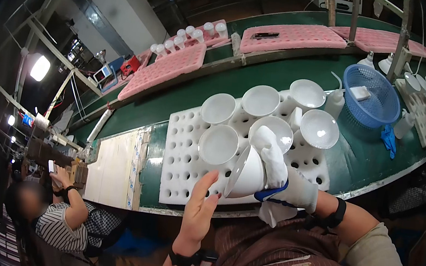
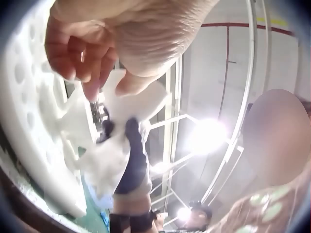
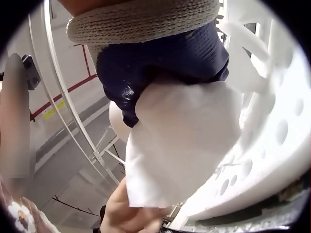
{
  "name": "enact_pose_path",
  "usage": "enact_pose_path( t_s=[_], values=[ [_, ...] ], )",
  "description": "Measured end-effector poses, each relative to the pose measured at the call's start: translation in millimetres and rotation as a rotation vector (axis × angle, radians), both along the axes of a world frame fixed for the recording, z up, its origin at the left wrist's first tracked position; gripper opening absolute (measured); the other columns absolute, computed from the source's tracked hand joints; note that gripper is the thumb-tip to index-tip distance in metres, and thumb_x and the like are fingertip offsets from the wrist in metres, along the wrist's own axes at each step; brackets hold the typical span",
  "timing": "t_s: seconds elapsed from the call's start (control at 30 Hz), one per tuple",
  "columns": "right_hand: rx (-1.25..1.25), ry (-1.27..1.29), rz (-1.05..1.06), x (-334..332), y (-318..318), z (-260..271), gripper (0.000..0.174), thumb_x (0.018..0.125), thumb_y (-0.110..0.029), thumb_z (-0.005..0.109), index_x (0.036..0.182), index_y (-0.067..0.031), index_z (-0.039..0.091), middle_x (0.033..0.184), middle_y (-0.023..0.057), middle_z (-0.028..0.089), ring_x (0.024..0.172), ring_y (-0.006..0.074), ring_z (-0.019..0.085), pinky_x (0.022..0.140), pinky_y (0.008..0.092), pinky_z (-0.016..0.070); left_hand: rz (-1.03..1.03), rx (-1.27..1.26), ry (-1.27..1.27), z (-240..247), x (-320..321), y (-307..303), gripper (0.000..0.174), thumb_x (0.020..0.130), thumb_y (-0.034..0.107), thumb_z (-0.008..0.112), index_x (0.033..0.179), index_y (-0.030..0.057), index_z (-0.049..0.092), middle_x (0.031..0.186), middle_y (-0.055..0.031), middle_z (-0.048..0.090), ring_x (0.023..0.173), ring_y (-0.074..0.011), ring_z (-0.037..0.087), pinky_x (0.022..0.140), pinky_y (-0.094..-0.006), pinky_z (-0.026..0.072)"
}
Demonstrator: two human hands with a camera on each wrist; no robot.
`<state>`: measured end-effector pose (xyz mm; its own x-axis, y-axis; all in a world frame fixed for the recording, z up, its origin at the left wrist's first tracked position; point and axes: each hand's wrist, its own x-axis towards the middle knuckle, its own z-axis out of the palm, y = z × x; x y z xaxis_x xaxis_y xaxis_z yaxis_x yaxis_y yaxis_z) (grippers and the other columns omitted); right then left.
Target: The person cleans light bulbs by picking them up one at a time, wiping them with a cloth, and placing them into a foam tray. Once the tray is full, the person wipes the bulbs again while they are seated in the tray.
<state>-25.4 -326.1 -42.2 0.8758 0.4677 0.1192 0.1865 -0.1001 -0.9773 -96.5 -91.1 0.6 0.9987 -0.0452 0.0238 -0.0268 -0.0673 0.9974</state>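
Note:
A white reflector bulb (image 1: 246, 175) stands tilted above the front of the foam tray, its wide ribbed face turned toward my left side. My right hand (image 1: 295, 190), in a white knit glove with a blue coated palm, grips a white cloth (image 1: 273, 156) against the bulb. Part of the cloth hangs below the glove, and the gloved fingers are mostly hidden by it. My bare left hand (image 1: 198, 213) is beside the bulb's face, its fingers loosely bent and fingertips right at the rim. Several more reflector bulbs (image 1: 218, 144) sit face up in the white foam tray (image 1: 179, 169).
A blue basket (image 1: 371, 96) with a folded white cloth, a squeeze bottle (image 1: 335, 103) and a blue glove (image 1: 388, 141) lie to the right. Pink foam trays (image 1: 162, 71) line the raised shelf behind, some with round bulbs. At the left, another person (image 1: 67, 219) works near the bench.

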Motion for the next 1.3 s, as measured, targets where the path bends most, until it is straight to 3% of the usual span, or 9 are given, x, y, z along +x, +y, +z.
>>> enact_pose_path(
  t_s=[0.13,0.33,0.53,0.77,0.87,1.07,1.17,1.23,1.3],
  values=[
    [-0.166,0.117,0.074,-10.2,-0.5,-4.1,0.054,0.073,-0.037,0.08,0.112,-0.0044,0.063,0.098,0.0108,0.068,0.088,0.0208,0.063,0.08,0.033,0.0492,-0.203,-0.217,0.024,-0.8,14.4,-14.6,0.045,0.098,0.008,0.039,0.142,-0.0021,0.037,0.15,-0.0118,0.035,0.141,-0.0231,0.027,0.116,-0.0334,0.0156],
    [-0.128,0.112,0.066,-17.4,-4.4,-1.7,0.054,0.076,-0.04,0.078,0.113,-0.0051,0.061,0.101,0.0124,0.067,0.092,0.0241,0.063,0.082,0.0352,0.0485,-0.217,-0.144,-0.006,-5.0,20.0,-19.3,0.046,0.096,0.006,0.039,0.142,-0.0035,0.038,0.148,-0.0126,0.039,0.14,-0.022,0.03,0.115,-0.0334,0.0192],
    [-0.468,-0.107,0.076,-25.7,1.6,25.3,0.053,0.08,-0.04,0.071,0.118,-0.005,0.058,0.106,0.0157,0.065,0.097,0.0312,0.062,0.086,0.0383,0.0477,-0.135,-0.399,0.128,-5.4,22.9,-29.8,0.049,0.094,0.003,0.038,0.141,-0.0085,0.035,0.147,-0.0165,0.037,0.139,-0.0221,0.032,0.115,-0.0334,0.0207],
    [-0.299,0.19,0.09,-15.9,-7.6,16.8,0.06,0.075,-0.042,0.076,0.12,-0.0067,0.058,0.1,0.0137,0.068,0.091,0.028,0.064,0.081,0.0372,0.0488,-0.21,-0.558,0.191,-14.3,19.9,-20.8,0.054,0.091,0.001,0.04,0.144,-0.0063,0.033,0.149,-0.0167,0.035,0.139,-0.0223,0.031,0.115,-0.0335,0.0209],
    [-0.326,0.134,0.162,-3.8,-10.0,3.0,0.062,0.073,-0.043,0.078,0.119,-0.0069,0.058,0.092,0.0117,0.069,0.084,0.0263,0.066,0.077,0.0358,0.0495,-0.269,-0.299,0.156,-19.5,22.4,-13.1,0.064,0.09,0.009,0.05,0.148,-0.0022,0.025,0.153,-0.0153,0.028,0.14,-0.0234,0.03,0.115,-0.034,0.0206],
    [-0.236,0.052,0.21,-11.3,-0.3,45.8,0.048,0.075,-0.035,0.079,0.109,-0.0055,0.063,0.095,0.0079,0.067,0.082,0.0121,0.06,0.076,0.0301,0.0489,-0.398,-0.602,0.296,-29.6,36.5,-13.8,0.107,0.073,0.034,0.074,0.154,0.0102,0.008,0.153,-0.0134,0.025,0.138,-0.0264,0.032,0.11,-0.039,0.031],
    [-0.398,0.414,0.0,-13.8,-6.3,67.1,0.055,0.073,-0.048,0.077,0.106,-0.0059,0.064,0.087,0.0072,0.067,0.073,0.0134,0.061,0.069,0.0268,0.0482,-0.386,-0.765,0.337,-31.3,27.5,-14.1,0.107,0.072,0.034,0.075,0.153,0.0105,0.009,0.149,-0.0138,0.03,0.134,-0.0292,0.038,0.109,-0.042,0.0347],
    [0.252,0.251,-0.074,-14.8,-7.2,36.4,0.031,0.085,-0.033,0.071,0.094,-0.0028,0.068,0.074,-0.0001,0.064,0.065,0.0072,0.057,0.06,0.0268,0.0456,-0.358,-0.769,0.313,-39.7,25.1,-12.5,0.101,0.076,0.043,0.07,0.152,0.0112,0.013,0.146,-0.0155,0.034,0.131,-0.0324,0.043,0.104,-0.0471,0.042],
    [0.152,0.26,-0.152,-7.8,-16.6,43.3,0.024,0.087,-0.025,0.069,0.094,-0.0026,0.068,0.076,-0.0024,0.063,0.065,0.0051,0.055,0.058,0.0254,0.0444,-0.346,-1.127,0.348,-47.1,27.9,-7.1,0.094,0.079,0.061,0.056,0.151,0.0162,0.017,0.147,-0.0207,0.03,0.13,-0.0436,0.039,0.095,-0.0621,0.0437]
  ],
)
